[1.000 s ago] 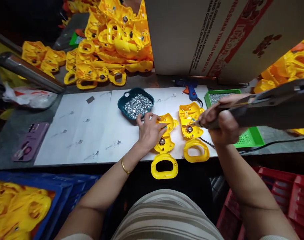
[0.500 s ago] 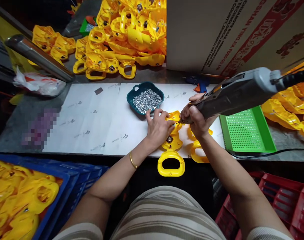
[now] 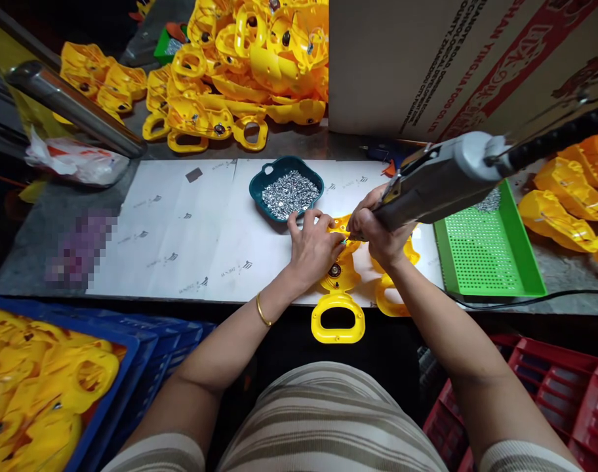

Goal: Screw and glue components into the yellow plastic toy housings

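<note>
My right hand (image 3: 385, 236) is wrapped round a grey power screwdriver (image 3: 437, 180), its tip pointing left at a yellow plastic part (image 3: 341, 278). Over that part's left side lies my left hand (image 3: 313, 249), fingers bent, the thumb and a fingertip close to the tool tip; what they pinch, if anything, is too small to tell. The part's oval handle (image 3: 338, 318) sticks out past the table's front edge. Just beyond my left fingers stands a dark green tray (image 3: 259, 190) of small screws (image 3: 289, 195). Another yellow part (image 3: 390, 295) lies partly under my right forearm.
A green perforated basket (image 3: 490, 255) sits at the right. Yellow parts (image 3: 259, 65) are heaped at the back, beside a large carton (image 3: 378, 72). A blue crate (image 3: 126, 367) of yellow parts stands lower left, red crates (image 3: 549, 387) lower right. A metal tube (image 3: 77, 108) leans at the left.
My right hand and the screwdriver have shifted slightly left, and the tool's rear has swung left, uncovering screws at the back of the green basket. My left hand has barely moved.
</note>
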### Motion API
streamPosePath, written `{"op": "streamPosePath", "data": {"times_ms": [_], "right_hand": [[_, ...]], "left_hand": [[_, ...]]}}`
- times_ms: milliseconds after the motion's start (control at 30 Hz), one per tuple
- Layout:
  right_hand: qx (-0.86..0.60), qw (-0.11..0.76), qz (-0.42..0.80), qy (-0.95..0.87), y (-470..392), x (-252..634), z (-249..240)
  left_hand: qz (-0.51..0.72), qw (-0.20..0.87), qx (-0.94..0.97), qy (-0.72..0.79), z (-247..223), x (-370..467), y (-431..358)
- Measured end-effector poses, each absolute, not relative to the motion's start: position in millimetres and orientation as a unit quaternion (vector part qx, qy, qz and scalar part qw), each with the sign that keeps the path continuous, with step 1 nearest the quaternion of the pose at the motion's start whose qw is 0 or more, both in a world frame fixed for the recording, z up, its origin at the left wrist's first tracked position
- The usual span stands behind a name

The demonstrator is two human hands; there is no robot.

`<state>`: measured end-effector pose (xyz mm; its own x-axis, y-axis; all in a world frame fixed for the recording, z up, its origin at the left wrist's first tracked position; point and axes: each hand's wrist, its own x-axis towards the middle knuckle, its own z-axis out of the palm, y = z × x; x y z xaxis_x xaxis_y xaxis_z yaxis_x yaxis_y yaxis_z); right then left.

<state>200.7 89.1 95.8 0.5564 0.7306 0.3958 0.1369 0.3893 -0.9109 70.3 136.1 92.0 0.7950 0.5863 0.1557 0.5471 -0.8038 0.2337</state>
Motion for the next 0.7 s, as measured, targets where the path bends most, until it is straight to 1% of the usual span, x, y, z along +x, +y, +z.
{"op": "streamPosePath", "data": {"times_ms": [133, 333, 467, 600, 700], "right_hand": [[-0.489, 0.72, 0.188, -0.455, 92, 200, 96], [-0.479, 0.695, 0.197, -0.5, 100, 198, 100], [-0.487, 0.69, 0.198, -0.497, 87, 208, 117], [-0.433, 0.767, 0.178, -0.438, 52, 237, 143], [-0.438, 0.804, 0.117, -0.386, 30, 265, 150]], "left_hand": [[0.116, 0.087, 0.944, 0.295, 91, 72, 138], [0.103, 0.061, 0.953, 0.279, 95, 72, 141], [0.068, 0.034, 0.966, 0.249, 99, 69, 147], [0.042, 0.04, 0.977, 0.204, 114, 63, 155], [0.097, 0.055, 0.968, 0.224, 129, 74, 152]]}}
